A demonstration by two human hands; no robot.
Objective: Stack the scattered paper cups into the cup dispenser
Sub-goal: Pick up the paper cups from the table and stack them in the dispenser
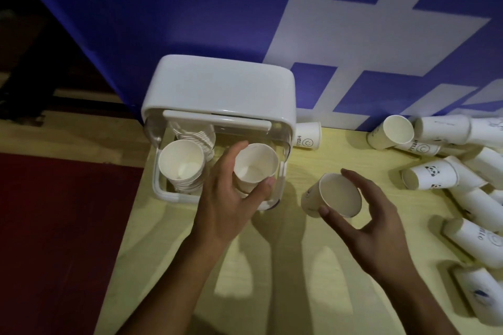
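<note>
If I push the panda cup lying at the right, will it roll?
Probably, in a curve: the panda cup lies on its side and tapers. It looks like thin paper, so likely light and easily crushed. Neighbouring cups may block it.

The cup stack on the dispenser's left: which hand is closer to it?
Left. The left hand grips a cup just beside the cup stack; the right hand holds another cup farther right, over the table.

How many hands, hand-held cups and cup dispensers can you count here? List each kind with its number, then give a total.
Hands: 2 (left hand, right hand)
Hand-held cups: 2 (cup in the left hand, cup in the right hand)
Cup dispensers: 1 (cup dispenser)
Total: 5
</note>
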